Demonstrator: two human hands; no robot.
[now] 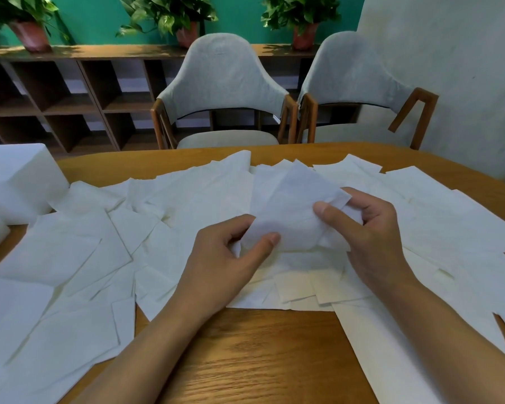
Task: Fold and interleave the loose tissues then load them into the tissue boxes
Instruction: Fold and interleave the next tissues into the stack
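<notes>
Matt paper tissues (187, 199); glossy wood table (245, 354).

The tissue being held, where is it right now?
Head view, just right of centre: the tissue is held above the loose tissues on the table, pinched between the left hand and right hand.

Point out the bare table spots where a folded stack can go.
Best is the bare wood at the near edge, below the loose tissues. There is also a thin strip along the far edge, before the chairs. The middle is crowded with sheets.

wooden table (245, 360), two grey chairs (225, 83) — potted plants (169, 16)
</notes>
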